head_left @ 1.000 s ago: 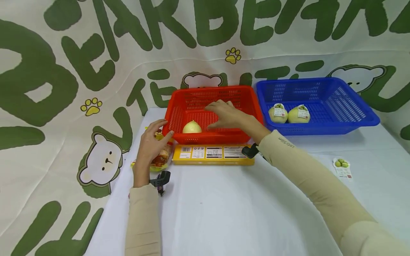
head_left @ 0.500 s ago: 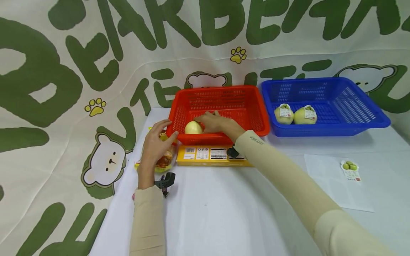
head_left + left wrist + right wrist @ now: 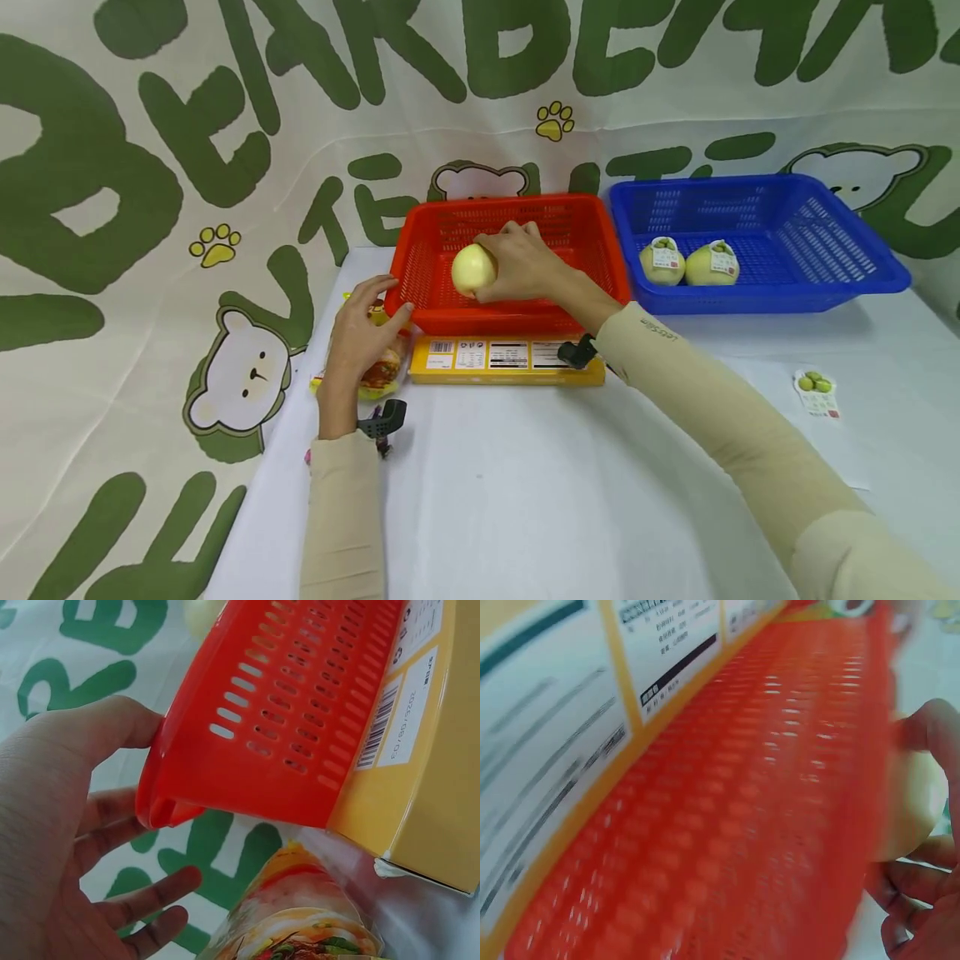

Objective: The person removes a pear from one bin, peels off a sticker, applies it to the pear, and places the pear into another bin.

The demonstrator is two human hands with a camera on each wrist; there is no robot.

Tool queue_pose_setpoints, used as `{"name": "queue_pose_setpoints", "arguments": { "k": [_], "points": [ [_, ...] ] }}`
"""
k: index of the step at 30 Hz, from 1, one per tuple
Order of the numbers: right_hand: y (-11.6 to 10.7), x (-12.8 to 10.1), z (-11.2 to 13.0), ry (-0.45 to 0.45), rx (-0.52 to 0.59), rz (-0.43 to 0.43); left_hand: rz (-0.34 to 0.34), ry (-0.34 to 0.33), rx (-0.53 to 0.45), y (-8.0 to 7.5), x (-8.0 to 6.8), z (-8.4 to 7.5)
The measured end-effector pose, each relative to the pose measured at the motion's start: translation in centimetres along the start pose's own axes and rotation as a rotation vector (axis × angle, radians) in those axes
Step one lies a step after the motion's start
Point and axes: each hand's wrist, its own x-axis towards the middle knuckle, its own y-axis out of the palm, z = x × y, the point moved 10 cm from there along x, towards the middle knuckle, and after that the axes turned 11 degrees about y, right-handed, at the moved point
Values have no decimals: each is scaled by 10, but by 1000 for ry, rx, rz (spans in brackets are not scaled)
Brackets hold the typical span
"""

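My right hand (image 3: 517,262) grips a pale yellow round fruit (image 3: 472,268) and holds it lifted inside the red basket (image 3: 517,317); the right wrist view shows the fruit (image 3: 911,814) behind the basket's red wall (image 3: 780,787). My left hand (image 3: 363,329) rests at the basket's front left corner, thumb on the rim (image 3: 161,802), fingers spread and straight. Under that hand lies a packet of food (image 3: 378,375) in clear wrap (image 3: 300,922).
A yellow box (image 3: 506,360) with printed labels lies along the red basket's front. The blue basket (image 3: 825,283) at the right holds two labelled pale fruits (image 3: 686,262). A small fruit label (image 3: 817,393) lies on the white tablecloth at the right.
The right hand moved left in the red basket, closed round the yellow fruit and lifted it off the basket floor. The left hand stayed at the corner.
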Motion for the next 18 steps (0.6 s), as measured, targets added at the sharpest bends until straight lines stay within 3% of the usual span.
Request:
{"name": "queue_pose_setpoints", "arguments": {
  "k": [5,9,13,18],
  "points": [
    [-45,-50,-8,-59,15,-107,0,3,-9,1,0,1],
    [-64,-105,-12,-129,59,-176,4,10,-11,1,-3,1],
    [-62,-165,-11,-209,85,-220,4,16,-9,1,-5,1],
    [-35,-226,-17,-217,56,-187,3,21,-16,1,-3,-2]
  ]
}}
